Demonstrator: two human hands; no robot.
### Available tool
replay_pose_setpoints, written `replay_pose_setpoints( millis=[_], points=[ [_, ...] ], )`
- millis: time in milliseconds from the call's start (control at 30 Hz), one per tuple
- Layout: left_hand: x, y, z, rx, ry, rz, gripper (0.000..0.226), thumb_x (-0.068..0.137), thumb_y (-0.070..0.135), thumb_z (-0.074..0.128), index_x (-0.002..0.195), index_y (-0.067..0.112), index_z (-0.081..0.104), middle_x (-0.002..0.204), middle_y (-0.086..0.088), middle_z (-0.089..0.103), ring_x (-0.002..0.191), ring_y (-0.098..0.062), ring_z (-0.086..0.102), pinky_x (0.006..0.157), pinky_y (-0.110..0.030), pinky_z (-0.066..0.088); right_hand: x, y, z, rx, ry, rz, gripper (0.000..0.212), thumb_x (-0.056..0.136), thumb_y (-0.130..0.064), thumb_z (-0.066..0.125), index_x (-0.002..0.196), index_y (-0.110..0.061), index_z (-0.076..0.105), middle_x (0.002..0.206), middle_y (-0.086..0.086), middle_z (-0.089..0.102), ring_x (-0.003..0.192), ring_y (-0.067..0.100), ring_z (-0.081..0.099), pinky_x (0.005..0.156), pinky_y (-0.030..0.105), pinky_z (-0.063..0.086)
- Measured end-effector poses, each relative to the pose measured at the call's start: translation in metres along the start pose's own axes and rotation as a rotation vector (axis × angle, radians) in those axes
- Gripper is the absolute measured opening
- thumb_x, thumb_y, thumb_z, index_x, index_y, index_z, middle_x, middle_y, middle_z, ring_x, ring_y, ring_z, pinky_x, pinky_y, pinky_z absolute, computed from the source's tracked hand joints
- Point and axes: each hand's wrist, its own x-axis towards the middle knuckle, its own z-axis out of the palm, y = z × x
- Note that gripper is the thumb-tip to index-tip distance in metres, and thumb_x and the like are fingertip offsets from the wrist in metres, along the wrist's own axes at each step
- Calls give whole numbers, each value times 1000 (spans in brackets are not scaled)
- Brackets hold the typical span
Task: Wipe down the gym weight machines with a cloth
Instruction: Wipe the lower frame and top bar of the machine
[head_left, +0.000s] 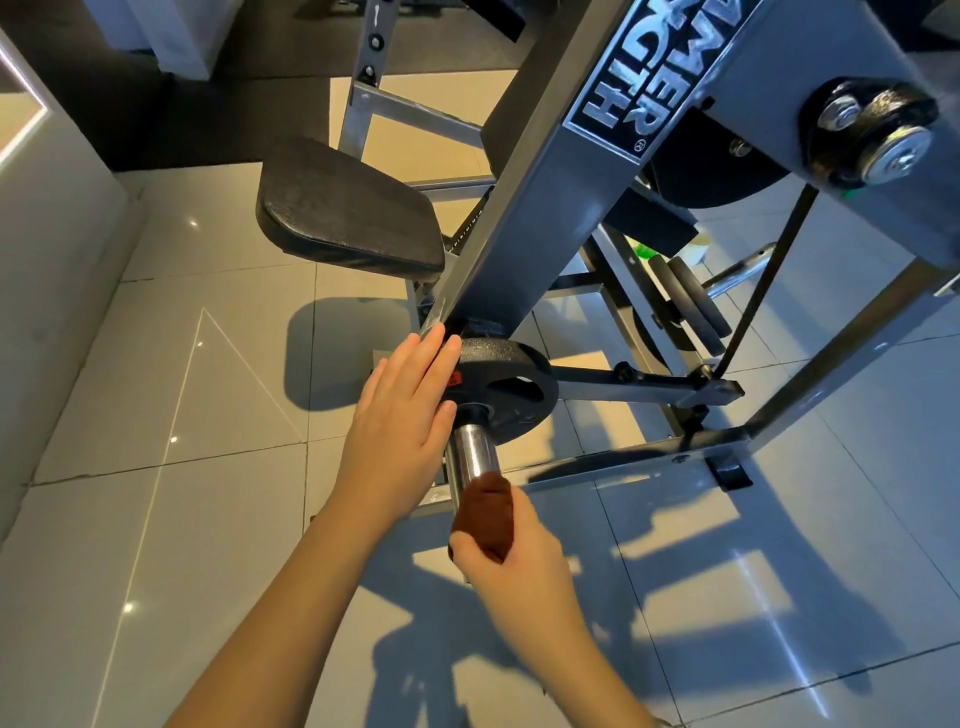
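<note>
Here, right hand (519, 556) grips brown fuzzy cloth (485, 512) round chrome peg (470, 449); left hand (400, 415) flat on pebbled black plate (511, 371).

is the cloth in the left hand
No, the right hand grips the brown cloth; the left hand rests flat on the weight plate.

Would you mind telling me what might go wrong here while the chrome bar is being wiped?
1. No collar shows on the chrome sleeve, so the weight plate may slide toward the right hand gripping the cloth.
2. The left hand presses the plate close under the machine arm; fingers might get pinched if it moves.
</note>
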Motion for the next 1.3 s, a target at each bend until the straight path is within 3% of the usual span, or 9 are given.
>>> replay_pose_setpoints(
  millis=[200,400,533,667,767,867,1033,1133,1300],
  points=[
    [-2,4,1,19,28,-21,54,97,35,28,150,26,23,159,5,18,147,-16,11,114,-31,0,41,-15,-11,180,-91,69,25,83,-30,67,106,-22,60,91,-4,63,77,10,58,49,5,38],
    [-3,7,-2,8,21,-47,52,102,26,36,151,27,19,159,7,13,148,-14,6,114,-29,-4,-5,4,7,-233,16,-68,71,83,-40,63,143,-26,28,118,-4,53,101,16,56,72,20,42],
    [-2,11,-6,15,8,-51,53,102,28,35,152,28,16,160,8,10,148,-13,2,114,-29,-5,29,-6,-4,78,-57,16,42,81,-33,66,119,-27,52,99,-1,63,83,16,60,54,13,42],
    [-5,14,-7,27,2,-55,54,103,28,33,152,28,11,160,9,4,148,-13,-4,112,-27,-8,-5,10,0,51,-64,-20,57,82,-36,66,134,-29,44,102,-4,62,85,9,61,62,17,49],
    [-11,14,-7,61,-2,-38,56,103,28,34,152,27,8,160,9,1,147,-14,-7,111,-27,-7,14,5,-4,153,-75,-9,36,85,-34,65,118,-24,55,96,0,64,78,9,61,58,17,46],
    [-19,14,-7,97,3,-42,57,102,28,36,152,26,11,161,7,1,147,-15,-5,110,-28,-7,45,-12,-13,286,-160,24,19,91,-36,59,102,-22,64,92,4,68,80,16,64,69,27,53],
    [-33,17,4,113,10,-76,58,98,25,48,151,21,24,160,2,8,142,-12,-8,110,-35,-6,33,9,-13,381,-186,70,27,97,-38,52,117,-23,61,104,5,70,94,19,68,77,30,58],
    [-40,18,12,156,41,-79,61,92,17,59,147,14,33,158,-5,18,142,-18,2,110,-43,4,52,-4,-17,387,-197,44,24,99,-43,45,106,-28,62,104,7,70,97,23,67,91,41,55],
    [-47,30,25,182,39,-147,61,91,18,60,146,11,35,157,-6,21,143,-20,9,111,-42,8,60,7,-27,373,-227,-9,21,102,-38,43,103,-31,63,98,-3,70,91,12,67,76,23,54]
  ],
)
